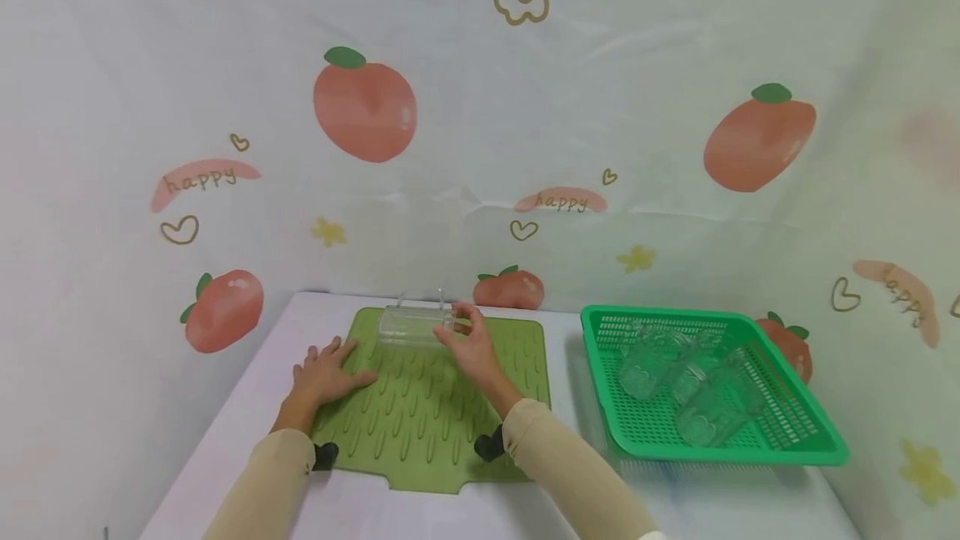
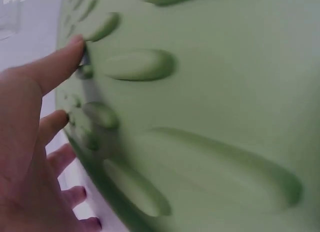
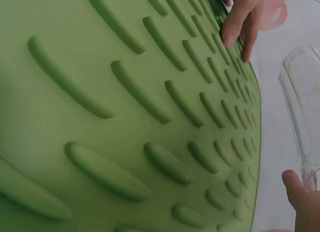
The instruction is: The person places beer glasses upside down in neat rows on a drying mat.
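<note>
Taking the green mat [image 1: 427,415] as the landmark, the clear mug [image 1: 412,325] is at its far edge, lying sideways, with its length running along that edge and its handle pointing up and away from the mat's ridged middle. The right hand [image 1: 476,352] reaches across the mat and pinches the mug at its right end, thumb on the near side and fingers curled over the top, the gap between them no wider than the glass they hold; most of the mug extends leftward beyond the grip. Whether the mug touches the mat or is held just above it, I cannot tell. The left hand [image 1: 322,377] is at the mat's left edge, fingers spread and gripping nothing, its thumb over the mat and some of the other fingers out past the edge. To the right of the mat, apart from it, a green basket [image 1: 727,454] contains several clear mugs [image 1: 645,365] lying at different angles. The mat and the basket both rest on a white table [image 1: 570,373].
</note>
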The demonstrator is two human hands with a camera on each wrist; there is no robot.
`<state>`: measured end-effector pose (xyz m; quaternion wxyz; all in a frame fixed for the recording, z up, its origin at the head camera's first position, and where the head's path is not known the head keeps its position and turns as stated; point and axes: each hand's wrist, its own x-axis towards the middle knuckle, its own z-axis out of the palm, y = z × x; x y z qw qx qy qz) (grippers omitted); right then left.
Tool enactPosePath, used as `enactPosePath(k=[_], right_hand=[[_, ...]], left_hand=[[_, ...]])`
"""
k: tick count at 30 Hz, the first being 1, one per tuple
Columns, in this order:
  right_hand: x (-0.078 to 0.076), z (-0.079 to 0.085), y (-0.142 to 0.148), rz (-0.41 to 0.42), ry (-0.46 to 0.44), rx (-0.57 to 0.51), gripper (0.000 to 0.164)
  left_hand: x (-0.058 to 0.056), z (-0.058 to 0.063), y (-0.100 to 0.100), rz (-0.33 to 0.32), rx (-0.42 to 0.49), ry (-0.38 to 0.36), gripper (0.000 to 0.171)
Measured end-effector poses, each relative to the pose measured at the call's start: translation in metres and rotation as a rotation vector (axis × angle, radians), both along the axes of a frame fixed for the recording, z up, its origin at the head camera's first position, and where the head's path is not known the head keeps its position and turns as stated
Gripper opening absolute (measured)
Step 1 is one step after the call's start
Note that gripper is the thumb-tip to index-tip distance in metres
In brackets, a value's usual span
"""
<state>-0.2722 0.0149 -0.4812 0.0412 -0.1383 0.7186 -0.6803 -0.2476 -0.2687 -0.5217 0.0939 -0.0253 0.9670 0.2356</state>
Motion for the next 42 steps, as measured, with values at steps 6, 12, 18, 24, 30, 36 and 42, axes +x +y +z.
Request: enactPosePath(k=[6, 12, 18, 24, 30, 36, 42], right_hand=[[-0.011, -0.015, -0.005, -0.022, 0.007, 0.018, 0.057], [-0.013, -0.024, -0.007, -0.022, 0.003, 0.021, 0.056], [-0.015, -0.027, -0.012, -0.028, 0.003, -0.001, 0.055], [-0.001, -0.008, -0.019, -0.006, -0.011, -0.021, 0.053], [0.014, 0.014, -0.020, 0.014, -0.034, 0.003, 0.051], [0.006, -0.002, -0.023, 0.008, -0.035, 0.004, 0.051], [-0.007, -0.023, -0.026, 0.020, -0.055, 0.029, 0.056]], left_hand=[[-0.005, 0.005, -0.006, -0.018, 0.089, -0.034, 0.098], [-0.011, 0.016, -0.001, 0.021, 0.305, -0.039, 0.091], [-0.011, 0.034, 0.013, 0.046, 0.541, 0.027, 0.082], [-0.007, 0.040, 0.024, 0.001, 0.640, 0.114, 0.077], [-0.005, 0.039, 0.028, -0.018, 0.668, 0.131, 0.084], [-0.004, 0.037, 0.026, -0.021, 0.688, 0.180, 0.081], [-0.003, 0.037, 0.023, -0.010, 0.705, 0.254, 0.077]])
